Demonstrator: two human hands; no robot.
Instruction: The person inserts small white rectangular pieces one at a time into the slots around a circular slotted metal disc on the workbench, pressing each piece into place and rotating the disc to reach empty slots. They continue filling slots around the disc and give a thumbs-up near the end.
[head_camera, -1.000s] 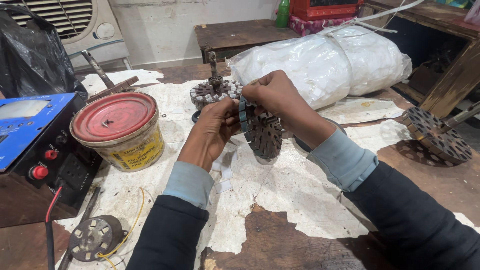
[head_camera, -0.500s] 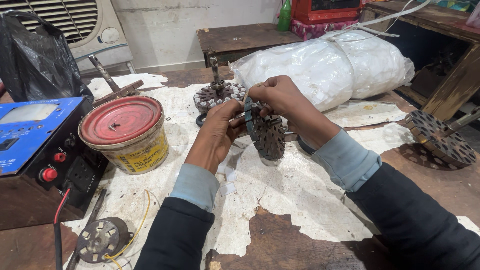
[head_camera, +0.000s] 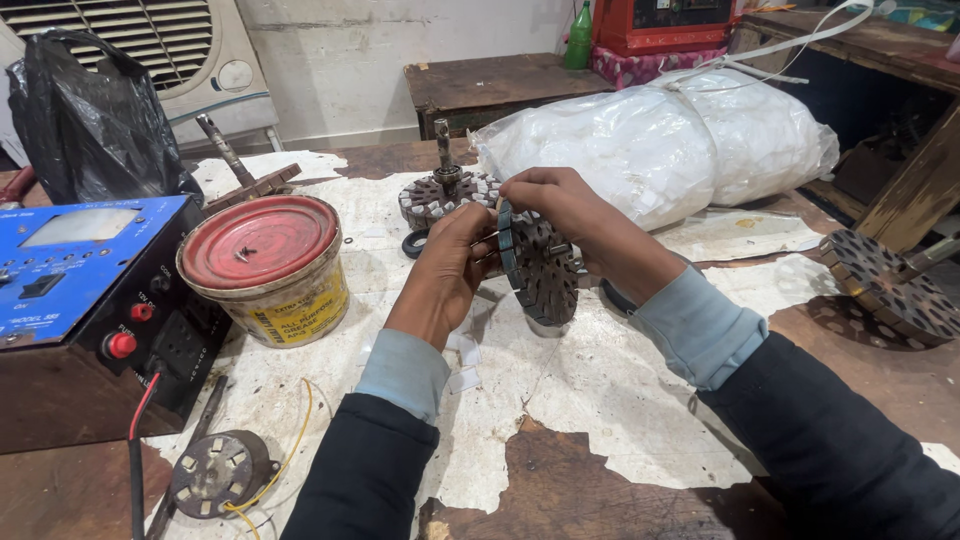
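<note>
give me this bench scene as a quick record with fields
left hand: left hand grips the slotted motor stator, held on edge
right hand: right hand pinches the stator's top rim
behind hands: second stator on a shaft, white plastic sack
left side: red-lidded tub, blue meter box
surface: worn wooden bench with torn white paper

Red-lidded tin (head_camera: 265, 265), blue meter box (head_camera: 85, 290), white sack (head_camera: 665, 140).

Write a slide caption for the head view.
Both hands, left hand and right hand, hold a slotted round motor core on edge above the workbench.
</note>
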